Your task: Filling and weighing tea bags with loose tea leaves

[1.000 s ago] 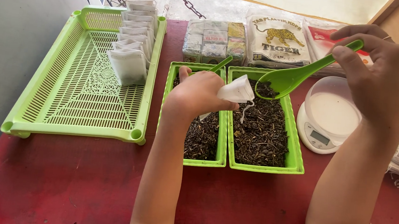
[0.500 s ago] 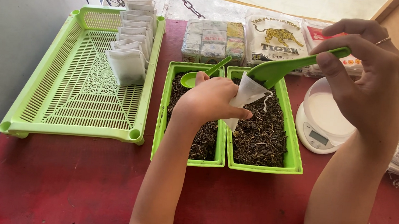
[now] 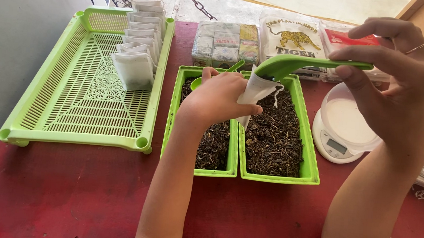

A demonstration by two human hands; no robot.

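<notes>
left hand (image 3: 218, 97) pinches a small white paper filter bag (image 3: 254, 92) over the two narrow green plastic trays (image 3: 312, 175) of dark dried leaves. the right hand (image 3: 393, 82) grips the handle of a bright green plastic spoon (image 3: 295, 65), and its bowl is touching the open mouth of the bag. a white round kitchen scale (image 3: 343, 125) stands just beside on the red surface (image 3: 67, 193).
</notes>
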